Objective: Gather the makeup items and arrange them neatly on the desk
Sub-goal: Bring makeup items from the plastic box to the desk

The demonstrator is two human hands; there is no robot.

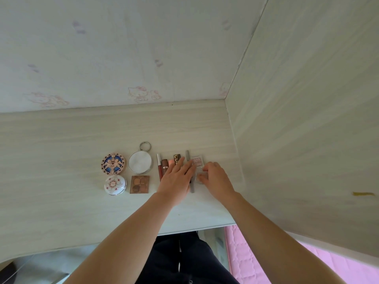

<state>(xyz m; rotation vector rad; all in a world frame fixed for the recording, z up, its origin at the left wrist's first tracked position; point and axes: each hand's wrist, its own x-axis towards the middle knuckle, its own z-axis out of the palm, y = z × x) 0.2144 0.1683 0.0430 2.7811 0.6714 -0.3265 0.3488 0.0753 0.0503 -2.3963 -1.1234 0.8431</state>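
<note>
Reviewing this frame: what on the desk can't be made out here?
Head view only:
- Lower ends of the brown lipstick tubes: covered by the left hand.
- Small clear plastic case: partly under the right hand; contents unclear.
- Print on the square brown eyeshadow palette: too small.

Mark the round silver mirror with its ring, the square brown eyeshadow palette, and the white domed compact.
Round silver mirror (140, 162), head view, glass centre.
Square brown eyeshadow palette (139, 184), head view, lid centre.
White domed compact (115, 184), head view, lid top.
</note>
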